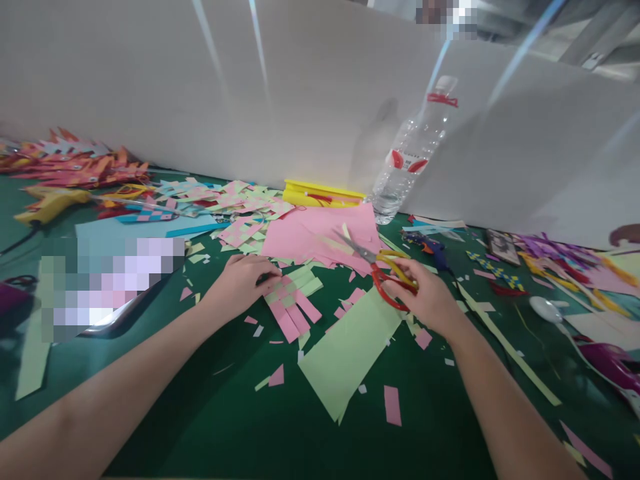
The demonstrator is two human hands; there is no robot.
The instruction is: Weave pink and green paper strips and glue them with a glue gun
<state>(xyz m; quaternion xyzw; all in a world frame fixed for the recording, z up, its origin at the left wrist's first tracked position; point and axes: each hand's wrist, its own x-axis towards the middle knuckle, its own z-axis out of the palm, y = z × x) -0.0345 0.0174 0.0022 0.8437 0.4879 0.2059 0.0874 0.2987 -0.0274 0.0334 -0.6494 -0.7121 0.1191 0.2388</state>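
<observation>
My right hand (433,297) is closed around the handles of a pair of scissors (373,257), one handle red and one yellow. The blades stand apart and point up and left over a pink paper sheet (320,233). Just below the scissors lies a pale green paper strip (353,353). On the left, my left hand (240,287) has its fingertips together at the edge of a small woven paper piece (287,300). Pink and pale green strips cross in that piece, with loose ends spread toward the right and toward me.
A tilted plastic bottle (415,153) leans against the grey partition (225,80). Woven paper pieces (240,200) are heaped at the back. A yellow glue gun (50,203) lies at left, near a blurred phone-like object (115,290). Paper scraps litter the green table (225,420).
</observation>
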